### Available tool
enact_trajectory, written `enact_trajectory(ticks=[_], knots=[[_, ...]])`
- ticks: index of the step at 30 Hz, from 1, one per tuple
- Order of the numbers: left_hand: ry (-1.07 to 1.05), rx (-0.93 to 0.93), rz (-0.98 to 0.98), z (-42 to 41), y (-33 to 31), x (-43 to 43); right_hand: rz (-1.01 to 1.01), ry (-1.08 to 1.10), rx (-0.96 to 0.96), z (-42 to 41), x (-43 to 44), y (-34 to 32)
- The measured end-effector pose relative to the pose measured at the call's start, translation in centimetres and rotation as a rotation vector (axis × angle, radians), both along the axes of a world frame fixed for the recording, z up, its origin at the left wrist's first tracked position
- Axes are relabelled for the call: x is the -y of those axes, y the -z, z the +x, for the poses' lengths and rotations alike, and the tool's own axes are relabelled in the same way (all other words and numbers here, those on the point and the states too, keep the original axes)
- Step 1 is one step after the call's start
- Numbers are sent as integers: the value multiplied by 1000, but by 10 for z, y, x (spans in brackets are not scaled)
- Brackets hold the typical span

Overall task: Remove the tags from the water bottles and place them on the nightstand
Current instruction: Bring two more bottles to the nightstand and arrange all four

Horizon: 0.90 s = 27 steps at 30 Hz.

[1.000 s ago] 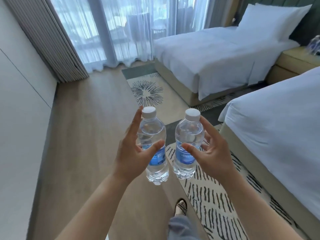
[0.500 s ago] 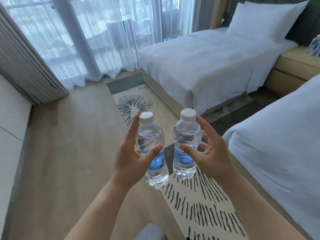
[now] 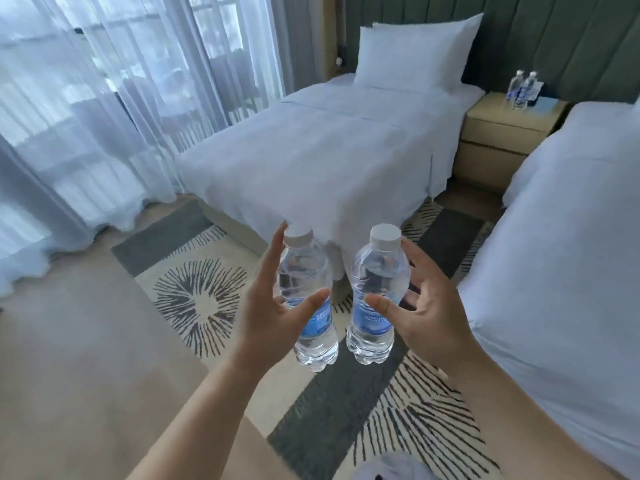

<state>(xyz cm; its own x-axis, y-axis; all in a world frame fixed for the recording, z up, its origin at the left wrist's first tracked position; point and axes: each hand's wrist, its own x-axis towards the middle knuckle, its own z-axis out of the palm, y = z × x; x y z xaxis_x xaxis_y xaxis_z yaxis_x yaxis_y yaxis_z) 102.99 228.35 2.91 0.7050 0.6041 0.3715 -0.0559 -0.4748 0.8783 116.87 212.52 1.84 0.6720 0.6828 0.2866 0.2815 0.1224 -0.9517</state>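
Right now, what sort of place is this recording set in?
Probably a twin hotel room: a made white bed beside a second bed, a nightstand between them carrying bottled water, and sheer curtains.

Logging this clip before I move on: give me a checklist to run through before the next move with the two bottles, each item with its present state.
1. Left hand grip on left bottle: ok, thumb and fingers round it.
2. Right hand grip on right bottle: ok, same hold.
3. Both upright, caps on: ok.
4. Tags off: cannot tell; only blue labels show, no tag visible.
5. Nightstand in sight: ok, ahead to the right.
6. Room on its top: ok, bare top shows left of the two bottles standing there.
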Motion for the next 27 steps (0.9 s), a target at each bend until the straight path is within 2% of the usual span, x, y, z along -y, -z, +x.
enact_trajectory(ticks=[6,10,15,27], knots=[[192,-37,-51,142,3,-71,3,187,-15,111,-50,1],[270,-57,0,246,4,-107,-6,282,5,203,-78,3],[266,-52,75,384,-2,-144,-52,336,42,334,-112,2],[310,-116,-14,660,21,-226,-74,370,4,591,-183,13]])
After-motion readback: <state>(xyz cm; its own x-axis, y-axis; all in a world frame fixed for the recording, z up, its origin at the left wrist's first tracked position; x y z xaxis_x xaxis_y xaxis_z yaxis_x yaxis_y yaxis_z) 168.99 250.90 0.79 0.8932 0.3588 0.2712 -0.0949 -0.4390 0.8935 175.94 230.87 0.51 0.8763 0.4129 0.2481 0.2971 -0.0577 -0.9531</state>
